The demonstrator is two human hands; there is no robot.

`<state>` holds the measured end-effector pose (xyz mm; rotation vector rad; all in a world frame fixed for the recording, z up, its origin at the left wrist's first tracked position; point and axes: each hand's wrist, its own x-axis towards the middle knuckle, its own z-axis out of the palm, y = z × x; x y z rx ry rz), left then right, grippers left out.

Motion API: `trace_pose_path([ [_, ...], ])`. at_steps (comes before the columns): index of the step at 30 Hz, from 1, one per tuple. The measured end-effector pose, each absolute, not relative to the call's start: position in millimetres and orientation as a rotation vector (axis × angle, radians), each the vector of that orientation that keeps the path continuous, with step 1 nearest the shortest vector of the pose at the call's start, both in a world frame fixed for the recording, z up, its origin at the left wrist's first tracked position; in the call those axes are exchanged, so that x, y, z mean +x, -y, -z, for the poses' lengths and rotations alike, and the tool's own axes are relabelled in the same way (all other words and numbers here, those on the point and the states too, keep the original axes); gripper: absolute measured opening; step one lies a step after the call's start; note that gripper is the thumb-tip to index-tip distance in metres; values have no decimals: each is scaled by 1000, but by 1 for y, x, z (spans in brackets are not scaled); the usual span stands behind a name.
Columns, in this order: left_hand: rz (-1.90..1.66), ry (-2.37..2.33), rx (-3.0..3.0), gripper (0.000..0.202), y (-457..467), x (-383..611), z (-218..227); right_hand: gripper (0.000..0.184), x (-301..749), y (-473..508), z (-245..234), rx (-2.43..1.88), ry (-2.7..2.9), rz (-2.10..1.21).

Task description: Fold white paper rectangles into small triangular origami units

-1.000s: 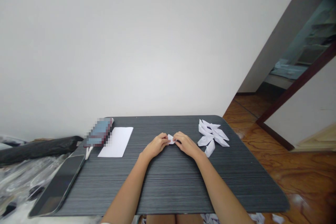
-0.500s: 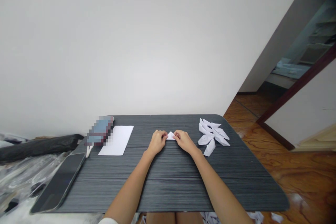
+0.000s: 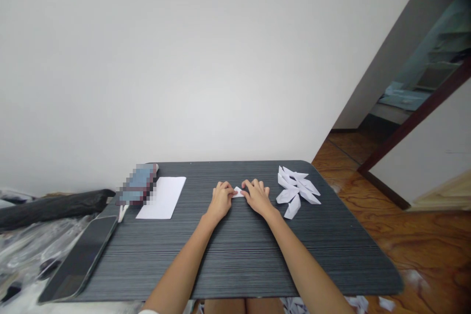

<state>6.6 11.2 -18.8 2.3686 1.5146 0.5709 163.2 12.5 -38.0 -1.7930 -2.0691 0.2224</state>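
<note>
A small folded piece of white paper (image 3: 238,192) lies on the dark table, its pointed top facing the wall. My left hand (image 3: 221,198) pinches its left side, with thumb and fingers closed together. At the right side, my right hand (image 3: 256,196) rests its thumb on the paper while the other fingers are bent and spread over the tabletop. To the right of that hand lies a pile of folded white paper pieces (image 3: 299,187). Flat white sheets (image 3: 165,198) lie to the left of my left hand.
The dark ridged table (image 3: 243,255) stands against a white wall. On its left are a blurred blue and red item (image 3: 138,185) and a dark flat tablet-like device (image 3: 81,255) at the edge. Plastic wrapping (image 3: 40,245) lies beyond. Paper scraps (image 3: 294,305) show below the front edge.
The fingers of my right hand have spread out from a pinch, with the thumb staying on the folded paper. My left hand keeps its place. The view has shifted slightly.
</note>
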Motion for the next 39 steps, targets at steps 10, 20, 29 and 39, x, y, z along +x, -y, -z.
trace_pose_path([
  [10,-459,-1531,2635,22,11,15,17,19,162,-8,38,-1767,2050,-190],
  [20,-729,-1242,2475,12,-32,21,26,16,169,-18,41,-1533,1795,-402],
  [29,-827,-1305,2516,19,-25,21,30,13,167,-23,49,-1498,1516,-558],
  [39,-613,-1582,2696,33,3,42,15,10,170,-24,46,-1386,1415,-976],
])
